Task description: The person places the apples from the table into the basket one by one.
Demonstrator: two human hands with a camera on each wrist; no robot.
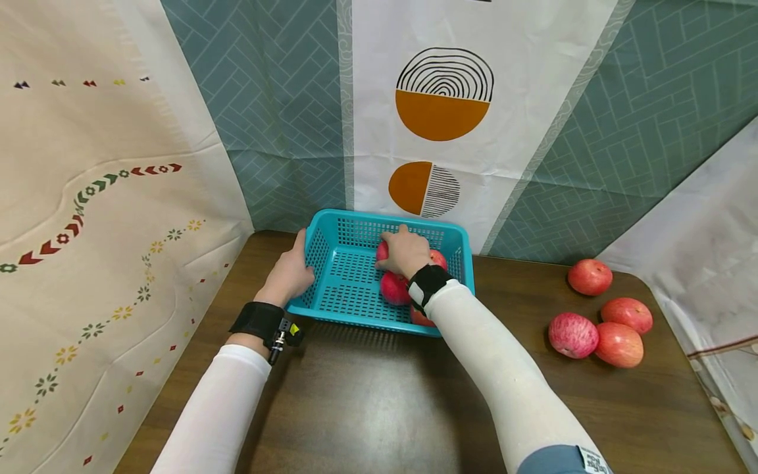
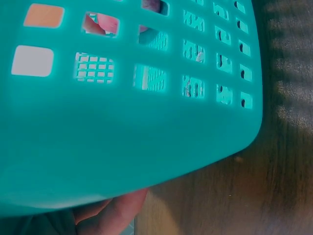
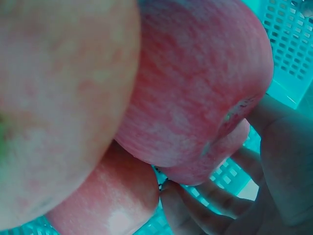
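Note:
A turquoise plastic basket (image 1: 361, 320) with perforated walls stands on the table against the back cloth. My left hand (image 1: 287, 273) grips its left side; in the left wrist view, fingers (image 2: 120, 213) show past the rim of the basket wall (image 2: 122, 132). Inside the basket, toward the right, my right hand (image 1: 407, 252) reaches down with its fingers around a red apple (image 1: 381, 251), partly covered by the hand. More apples lie close by: a deep red one (image 1: 393, 288), one behind the wrist (image 1: 438, 259), and one at the front (image 1: 419, 317). Large apples (image 3: 195, 83) fill much of the right wrist view.
On the table's right side several apples lie loose: one at the back (image 1: 589, 276), and a cluster with a striped pink apple (image 1: 573, 335) and a paler one (image 1: 619, 344). Patterned cloth (image 1: 284, 131) hangs behind and on both sides of the wooden table (image 1: 367, 401).

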